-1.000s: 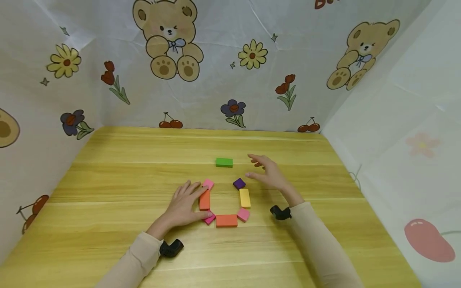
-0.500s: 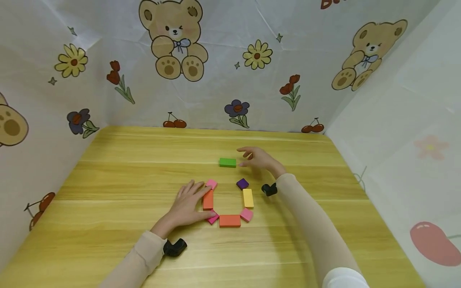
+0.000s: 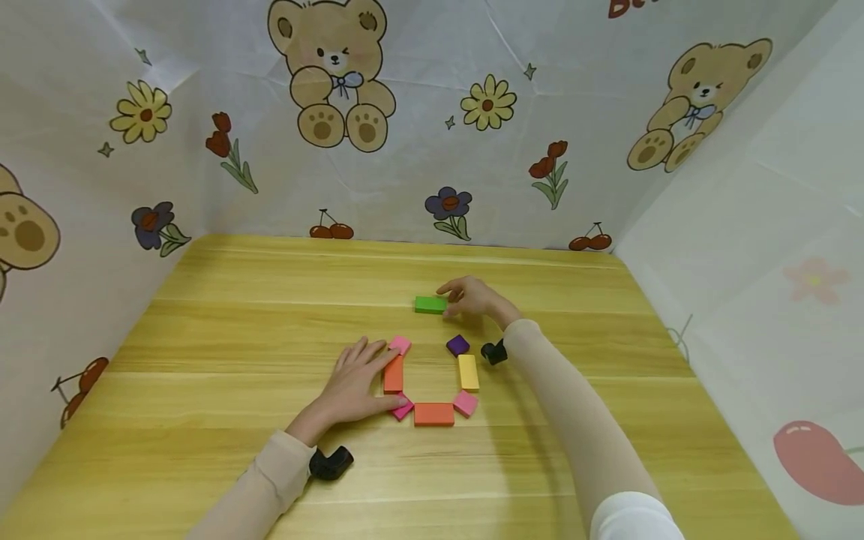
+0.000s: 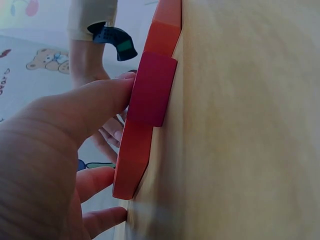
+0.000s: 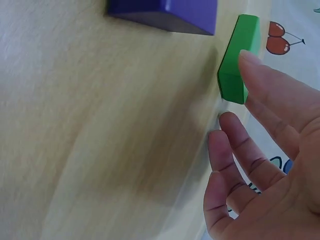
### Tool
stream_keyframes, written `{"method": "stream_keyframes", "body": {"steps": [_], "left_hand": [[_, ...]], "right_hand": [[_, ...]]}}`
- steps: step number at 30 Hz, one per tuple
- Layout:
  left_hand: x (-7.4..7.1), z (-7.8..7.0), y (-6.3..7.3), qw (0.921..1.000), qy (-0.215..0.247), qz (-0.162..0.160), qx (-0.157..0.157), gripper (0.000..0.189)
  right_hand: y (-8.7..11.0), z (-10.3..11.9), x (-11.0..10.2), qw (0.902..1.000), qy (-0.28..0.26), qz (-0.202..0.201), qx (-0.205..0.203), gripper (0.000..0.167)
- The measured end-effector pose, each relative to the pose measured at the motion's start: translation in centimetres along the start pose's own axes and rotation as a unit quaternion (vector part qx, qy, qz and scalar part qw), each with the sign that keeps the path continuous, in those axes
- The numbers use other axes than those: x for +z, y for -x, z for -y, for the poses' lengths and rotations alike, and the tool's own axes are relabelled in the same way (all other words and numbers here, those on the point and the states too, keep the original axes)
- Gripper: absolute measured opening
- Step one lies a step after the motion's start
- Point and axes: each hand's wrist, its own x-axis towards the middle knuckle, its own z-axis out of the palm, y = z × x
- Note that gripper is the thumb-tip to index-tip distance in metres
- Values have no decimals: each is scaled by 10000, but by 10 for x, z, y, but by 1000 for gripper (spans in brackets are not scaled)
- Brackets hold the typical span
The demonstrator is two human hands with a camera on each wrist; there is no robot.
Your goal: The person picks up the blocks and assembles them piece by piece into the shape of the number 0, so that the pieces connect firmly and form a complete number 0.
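Note:
My left hand (image 3: 351,382) rests at the left side of a ring of small blocks, fingers spread. Its thumb touches the magenta block (image 4: 152,90), and its index finger reaches over the orange-red block (image 3: 394,375) toward a pink block (image 3: 400,345). At the back, my right hand (image 3: 475,298) has thumb and index finger around the right end of the green block (image 3: 429,304), pinching it. In the right wrist view the thumb lies against the green block (image 5: 240,60), with the index finger partly hidden behind it. The other right fingers are loosely bent.
A purple block (image 3: 457,345), a yellow block (image 3: 469,373), a second pink block (image 3: 466,403) and another orange-red block (image 3: 434,414) form the right and front of the ring. The wooden table (image 3: 270,300) meets a printed cloth (image 3: 405,165) behind.
My right hand has moved left and away from me, from beside the purple block to the green block, and its thumb and index finger have closed around the end. The left hand stays in place.

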Motion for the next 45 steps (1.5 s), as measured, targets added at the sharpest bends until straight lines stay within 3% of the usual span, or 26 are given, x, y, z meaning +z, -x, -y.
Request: {"method": "stream_keyframes", "body": {"steps": [17,45], "left_hand": [[-1,-2,0,10000,14,-1,4,87],[-2,-2,2,10000,54,-17,6,87]], "right_hand": [[-1,2,7,9990,269,-335,130,37],[19,-3,10,9972,256,-606,-350,35]]}}
